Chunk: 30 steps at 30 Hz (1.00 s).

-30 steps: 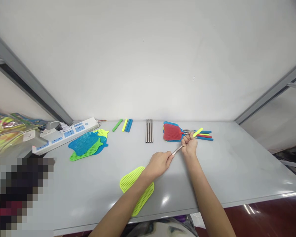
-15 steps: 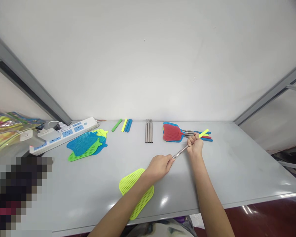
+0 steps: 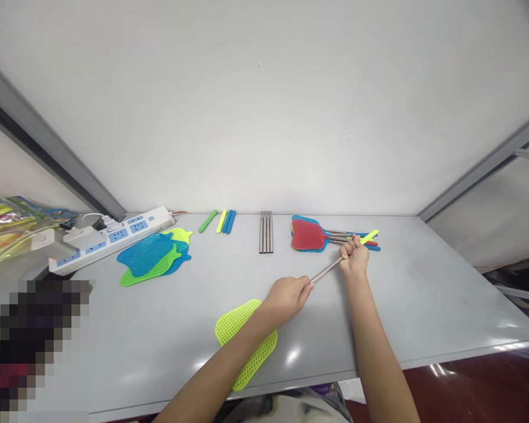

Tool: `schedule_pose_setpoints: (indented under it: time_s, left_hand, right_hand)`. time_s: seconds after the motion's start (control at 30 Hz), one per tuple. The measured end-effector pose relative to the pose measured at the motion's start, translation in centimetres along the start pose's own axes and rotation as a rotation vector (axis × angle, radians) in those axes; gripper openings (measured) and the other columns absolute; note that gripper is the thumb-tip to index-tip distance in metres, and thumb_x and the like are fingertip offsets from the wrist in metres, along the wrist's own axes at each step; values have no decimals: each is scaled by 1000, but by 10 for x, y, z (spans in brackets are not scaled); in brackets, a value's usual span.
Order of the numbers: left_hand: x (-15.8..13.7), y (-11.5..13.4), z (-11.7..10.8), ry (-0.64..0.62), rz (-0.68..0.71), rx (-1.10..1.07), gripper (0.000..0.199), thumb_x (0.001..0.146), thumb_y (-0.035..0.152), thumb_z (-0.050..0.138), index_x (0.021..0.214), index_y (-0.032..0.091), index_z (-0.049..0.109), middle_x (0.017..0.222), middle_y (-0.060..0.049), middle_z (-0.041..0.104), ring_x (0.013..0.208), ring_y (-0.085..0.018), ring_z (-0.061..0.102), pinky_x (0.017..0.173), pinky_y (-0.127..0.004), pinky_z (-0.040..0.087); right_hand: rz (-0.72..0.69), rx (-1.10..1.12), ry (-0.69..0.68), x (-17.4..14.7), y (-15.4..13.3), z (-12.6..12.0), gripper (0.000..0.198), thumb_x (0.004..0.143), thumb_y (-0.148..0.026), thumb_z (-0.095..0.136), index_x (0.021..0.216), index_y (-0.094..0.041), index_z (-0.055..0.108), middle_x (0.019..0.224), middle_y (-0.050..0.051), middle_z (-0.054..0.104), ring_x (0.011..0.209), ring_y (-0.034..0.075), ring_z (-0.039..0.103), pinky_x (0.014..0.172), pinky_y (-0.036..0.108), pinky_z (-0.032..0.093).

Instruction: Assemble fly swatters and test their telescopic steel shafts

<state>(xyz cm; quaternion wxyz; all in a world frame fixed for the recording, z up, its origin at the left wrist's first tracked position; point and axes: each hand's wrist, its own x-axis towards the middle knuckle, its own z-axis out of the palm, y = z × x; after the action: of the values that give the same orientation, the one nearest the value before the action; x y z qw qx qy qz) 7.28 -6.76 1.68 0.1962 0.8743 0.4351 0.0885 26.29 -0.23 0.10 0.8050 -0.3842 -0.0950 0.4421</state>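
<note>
My left hand point(image 3: 287, 299) is closed around the lower part of a thin metal rod point(image 3: 326, 271). My right hand point(image 3: 355, 254) grips the same rod higher up, where a yellow handle point(image 3: 370, 237) sticks out past the fingers. A yellow-green perforated fly swatter head point(image 3: 261, 355) lies under my left forearm. The joint between this head and the rod is hidden by my hand and arm. Just beyond my right hand are stacked fly swatters with a red head point(image 3: 307, 235) on top, metal rods and coloured handles.
Several metal rods point(image 3: 266, 232) lie side by side near the wall. To their left are loose green point(image 3: 208, 221), yellow point(image 3: 221, 221) and blue handles point(image 3: 231, 222). Blue point(image 3: 147, 254) and green swatter heads overlap beside a white power strip point(image 3: 158, 219) with plugs.
My right hand has moved slightly right and away from my left hand, showing more rod between them. The yellow handle has moved right with it. My left hand keeps its grip.
</note>
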Motion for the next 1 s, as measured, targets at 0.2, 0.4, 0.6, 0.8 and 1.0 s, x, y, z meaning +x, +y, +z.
schedule_pose_setpoints:
  time_s: [0.2, 0.4, 0.6, 0.8, 1.0]
  left_hand:
    - [-4, -5, 2, -4, -42, -41, 39, 84, 39, 16, 73, 19, 48, 61, -2, 55, 58, -15, 51, 52, -25, 30]
    - [-7, -14, -11, 19, -69, 8, 37, 85, 35, 17, 66, 19, 45, 56, -2, 54, 62, -17, 48, 63, -29, 29]
    - [-5, -22, -13, 59, -114, 45, 33, 85, 30, 19, 69, 19, 45, 57, -2, 55, 55, -16, 47, 62, -29, 28]
    - [-8, -35, -7, 107, -133, 143, 28, 85, 26, 22, 74, 19, 46, 62, -3, 56, 56, -16, 50, 56, -28, 27]
    - [-10, -40, -3, 218, -79, 217, 27, 85, 23, 23, 74, 19, 47, 62, -1, 56, 57, -15, 51, 56, -28, 28]
  right_hand:
    - [56, 40, -65, 3, 5, -4, 14, 80, -23, 40, 68, -15, 42, 44, -10, 17, 30, 2, 15, 26, 13, 16]
    - [51, 132, -131, 7, -3, -6, 18, 82, -22, 35, 67, -16, 42, 47, -9, 20, 34, 2, 23, 32, 10, 25]
    - [358, 126, -414, -18, 20, 10, 13, 78, -18, 41, 65, -16, 41, 48, -8, 21, 38, 4, 26, 34, 13, 26]
    - [368, 269, -404, -33, 42, 12, 16, 77, -13, 39, 62, -17, 36, 46, -8, 15, 34, 5, 20, 31, 13, 21]
    - [435, 341, -390, -46, 49, 16, 18, 78, -13, 38, 61, -17, 34, 45, -9, 17, 34, 4, 22, 32, 13, 23]
